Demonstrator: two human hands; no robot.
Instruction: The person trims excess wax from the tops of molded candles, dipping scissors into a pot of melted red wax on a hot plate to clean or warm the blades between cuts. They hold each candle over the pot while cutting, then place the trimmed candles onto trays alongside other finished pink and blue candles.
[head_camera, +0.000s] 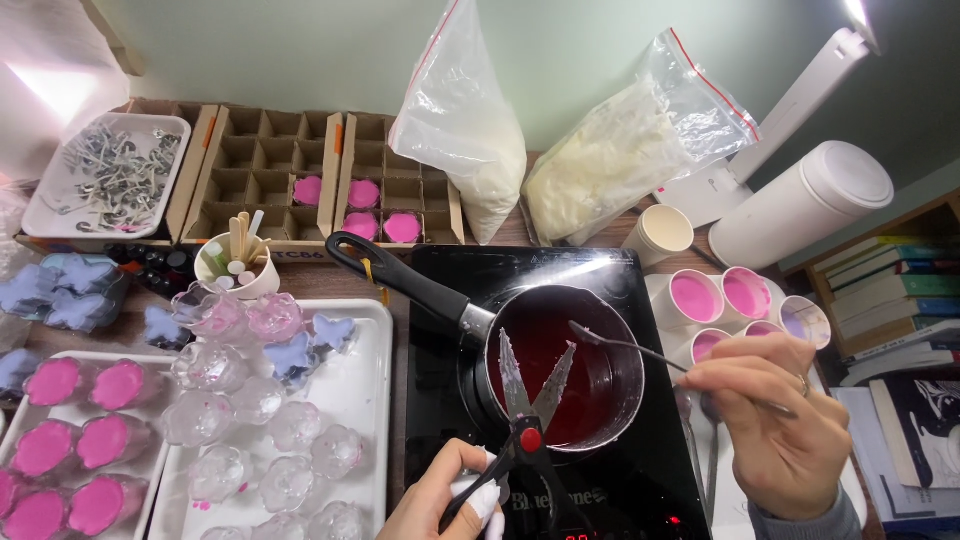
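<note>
- Dark red liquid, glossy and smooth, fills the small round metal saucepan (560, 365), which sits on a flat black glass cooktop (440, 420); its long black handle runs up and left over the cooktop's edge.
- The left hand (440, 500) is clenched around the black handles of the scissors (528, 400), a bit of white cloth or tissue bunched in the grip; the pale metal blades stand spread in a V above the liquid, red pivot at the pan's near rim.
- The right hand (780, 420) pinches a thin metal spoon (640, 350) between fingers and thumb; its small bowl reaches over the pan's right rim, just beside the right blade tip.
- Paper cups (695, 298) with matte pink filling crowd just right of the cooktop, close behind the right hand.
- A white tray (365, 390) with clear, lumpy flower-shaped glass holders lies against the cooktop's left edge, leaving little room there.
- Behind it all, cardboard divider boxes (270, 170), two crinkled plastic bags (460, 120) of white flakes and a smooth white cylinder (800, 200) line the wall.
</note>
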